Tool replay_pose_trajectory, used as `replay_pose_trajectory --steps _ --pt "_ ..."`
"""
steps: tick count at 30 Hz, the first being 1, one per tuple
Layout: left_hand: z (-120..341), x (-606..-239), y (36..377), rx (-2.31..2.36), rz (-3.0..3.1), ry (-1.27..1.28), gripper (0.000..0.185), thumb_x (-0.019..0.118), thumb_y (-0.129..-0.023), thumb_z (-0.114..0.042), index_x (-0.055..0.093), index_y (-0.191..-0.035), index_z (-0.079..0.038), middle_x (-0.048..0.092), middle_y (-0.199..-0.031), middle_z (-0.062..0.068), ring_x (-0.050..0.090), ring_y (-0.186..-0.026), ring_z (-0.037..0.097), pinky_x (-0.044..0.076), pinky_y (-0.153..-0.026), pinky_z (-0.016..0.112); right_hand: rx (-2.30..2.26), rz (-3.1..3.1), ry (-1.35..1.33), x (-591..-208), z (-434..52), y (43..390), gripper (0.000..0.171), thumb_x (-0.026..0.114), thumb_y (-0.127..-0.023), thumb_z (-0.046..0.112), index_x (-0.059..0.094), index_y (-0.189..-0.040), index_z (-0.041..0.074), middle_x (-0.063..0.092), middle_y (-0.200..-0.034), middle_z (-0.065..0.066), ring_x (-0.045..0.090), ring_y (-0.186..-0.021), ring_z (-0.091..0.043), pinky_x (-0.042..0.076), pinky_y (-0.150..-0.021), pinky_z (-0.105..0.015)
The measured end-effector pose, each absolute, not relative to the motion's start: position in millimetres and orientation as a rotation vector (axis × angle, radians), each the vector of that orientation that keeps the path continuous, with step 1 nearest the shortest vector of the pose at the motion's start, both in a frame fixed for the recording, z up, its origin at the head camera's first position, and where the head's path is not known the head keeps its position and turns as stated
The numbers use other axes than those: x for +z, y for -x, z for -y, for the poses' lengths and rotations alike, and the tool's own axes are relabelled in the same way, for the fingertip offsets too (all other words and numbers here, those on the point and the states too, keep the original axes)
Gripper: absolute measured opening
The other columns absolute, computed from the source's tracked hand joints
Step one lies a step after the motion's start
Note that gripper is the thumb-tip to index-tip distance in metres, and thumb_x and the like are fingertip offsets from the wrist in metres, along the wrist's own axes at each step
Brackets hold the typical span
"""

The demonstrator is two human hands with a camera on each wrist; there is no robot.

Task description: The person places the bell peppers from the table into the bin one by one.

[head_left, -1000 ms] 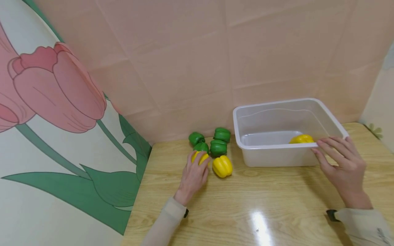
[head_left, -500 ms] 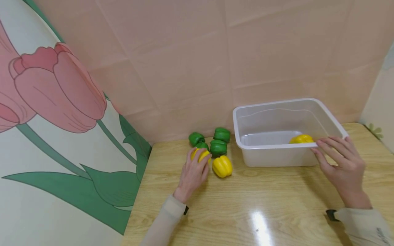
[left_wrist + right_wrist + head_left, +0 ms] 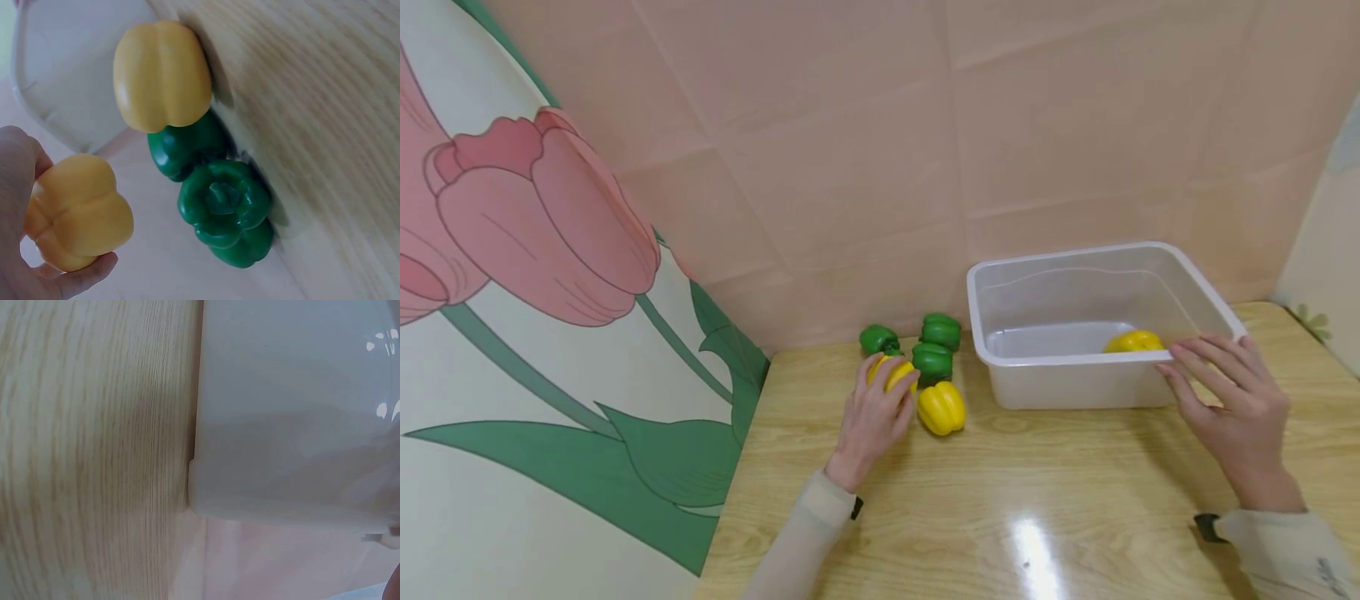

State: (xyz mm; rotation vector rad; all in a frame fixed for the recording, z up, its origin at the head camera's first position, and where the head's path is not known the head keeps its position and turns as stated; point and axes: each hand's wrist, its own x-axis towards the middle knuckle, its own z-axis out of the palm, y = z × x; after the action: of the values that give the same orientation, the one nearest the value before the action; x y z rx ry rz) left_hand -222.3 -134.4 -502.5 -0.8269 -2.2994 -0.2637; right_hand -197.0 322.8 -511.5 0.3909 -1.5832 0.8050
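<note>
A yellow bell pepper [image 3: 84,212] is gripped between the fingers and thumb of my left hand [image 3: 868,425], raised off the table in the left wrist view. Just right of that hand lies another yellow bell pepper [image 3: 942,408]. Green bell peppers [image 3: 932,362] sit in a group behind them, one partly covered by the held pepper. My right hand [image 3: 1236,408] holds the front right rim of a white plastic bin [image 3: 1082,385], fingers over the edge and thumb at the front. Inside the bin, toward its right end, lies a yellow bell pepper [image 3: 1135,341].
Everything stands on a wood-grain table [image 3: 955,517]. A pink cloth backdrop [image 3: 850,167] rises behind the table's back edge. On the left is a wall panel with a large tulip print [image 3: 550,225].
My left hand has lifted the yellow bell pepper slightly and shifted it a little to the right. The right hand stays at the bin's rim.
</note>
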Motion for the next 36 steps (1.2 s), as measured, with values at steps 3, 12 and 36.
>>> replay_pose_trajectory --steps 3,12,36 --pt "132 -500 224 -0.259 2.277 0.838 0.028 0.068 -0.099 -0.015 0.077 -0.126 -0.017 0.065 -0.14 0.009 0.052 -0.138 0.041 0.066 -0.08 0.038 0.805 1.587 -0.39 -512 -323 197 0.034 0.086 -0.092 0.035 0.086 -0.098 0.002 0.081 -0.102 -0.021 0.076 -0.109 -0.033 0.049 -0.115 -0.054" --pt "127 -492 228 -0.231 2.231 0.878 0.026 0.071 -0.097 -0.013 0.078 -0.122 -0.015 0.066 -0.135 0.009 0.056 -0.133 0.039 0.042 -0.122 0.047 0.803 1.599 -0.389 -513 -324 197 0.036 0.086 -0.092 0.037 0.086 -0.098 0.002 0.081 -0.104 -0.02 0.076 -0.11 -0.032 0.048 -0.116 -0.053" --pt "115 -485 235 -0.238 2.181 0.888 0.022 0.068 -0.093 -0.012 0.078 -0.112 -0.014 0.067 -0.131 0.008 0.058 -0.127 0.039 0.046 -0.116 0.05 0.781 1.632 -0.395 -517 -328 198 0.037 0.084 -0.093 0.04 0.086 -0.102 0.004 0.081 -0.105 -0.019 0.076 -0.111 -0.032 0.048 -0.117 -0.053"
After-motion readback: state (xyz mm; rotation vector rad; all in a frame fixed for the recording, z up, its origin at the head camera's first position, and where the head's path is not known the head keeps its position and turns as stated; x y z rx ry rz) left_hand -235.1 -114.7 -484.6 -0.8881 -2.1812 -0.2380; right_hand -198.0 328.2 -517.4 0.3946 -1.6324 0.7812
